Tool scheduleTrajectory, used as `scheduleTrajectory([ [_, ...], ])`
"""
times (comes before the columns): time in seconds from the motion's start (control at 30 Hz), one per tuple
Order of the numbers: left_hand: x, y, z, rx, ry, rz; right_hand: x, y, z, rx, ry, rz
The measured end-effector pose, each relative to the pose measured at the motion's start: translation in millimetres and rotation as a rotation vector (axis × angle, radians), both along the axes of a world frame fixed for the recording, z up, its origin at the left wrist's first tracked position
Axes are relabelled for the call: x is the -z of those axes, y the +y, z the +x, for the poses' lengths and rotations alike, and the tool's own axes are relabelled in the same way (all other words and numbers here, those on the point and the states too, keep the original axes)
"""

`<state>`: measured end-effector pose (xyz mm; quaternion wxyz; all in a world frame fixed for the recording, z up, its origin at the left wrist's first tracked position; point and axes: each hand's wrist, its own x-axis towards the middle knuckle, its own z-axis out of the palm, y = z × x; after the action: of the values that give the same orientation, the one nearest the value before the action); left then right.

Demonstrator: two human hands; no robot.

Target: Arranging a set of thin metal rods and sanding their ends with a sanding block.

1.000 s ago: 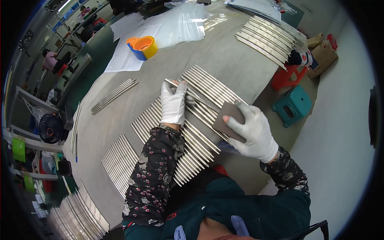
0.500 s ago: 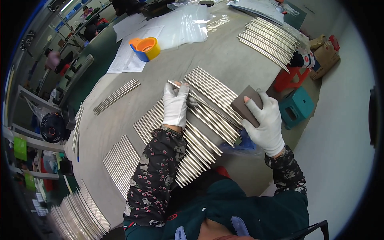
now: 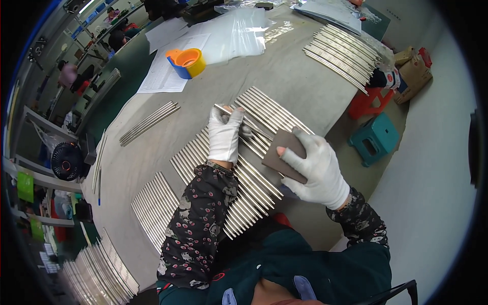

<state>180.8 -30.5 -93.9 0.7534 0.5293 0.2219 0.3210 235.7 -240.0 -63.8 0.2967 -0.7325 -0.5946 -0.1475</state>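
My left hand, in a white glove with bare fingertips, is closed around a thin silvery metal rod slanting down to the right. In my right hand, gloved the same way, is a grey-brown block like a sanding sponge. The block covers the lower right end of the held rod; whether it presses on it I cannot tell. Beyond my hands lies one row of rods side by side. Another row lies beneath my left wrist and forearm, with a further row to its left.
Several loose rods lie left of my hands. More rods are at the far right and in a stack at lower left. Orange, yellow and blue tape rolls sit on paper sheets. A teal stool stands right of the table.
My right hand has moved left and slightly down with the block, from the rod's far end toward my left hand. My left hand stays nearly in place.
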Motion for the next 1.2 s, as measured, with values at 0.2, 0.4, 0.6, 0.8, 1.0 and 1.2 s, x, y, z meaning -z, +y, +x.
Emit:
scheduleTrajectory([
  [0.2,-3,1,1,-0.012,0.020,0.017,-2,14,31,0.348,-0.113,0.034],
  [0.4,0,1,3,-0.014,0.028,0.002,-1,26,36,0.429,-0.085,-0.069],
  [0.6,-1,-1,1,-0.008,0.036,-0.019,1,23,19,0.212,-0.087,-0.077],
  [0.8,-6,-1,-1,0.007,0.054,-0.035,2,10,28,0.315,-0.093,0.003],
  [1.0,0,4,-5,0.079,-0.004,-0.024,12,-2,31,0.389,-0.070,0.026],
  [1.2,2,6,-8,0.142,-0.092,-0.081,14,-11,36,0.408,-0.043,0.068],
])
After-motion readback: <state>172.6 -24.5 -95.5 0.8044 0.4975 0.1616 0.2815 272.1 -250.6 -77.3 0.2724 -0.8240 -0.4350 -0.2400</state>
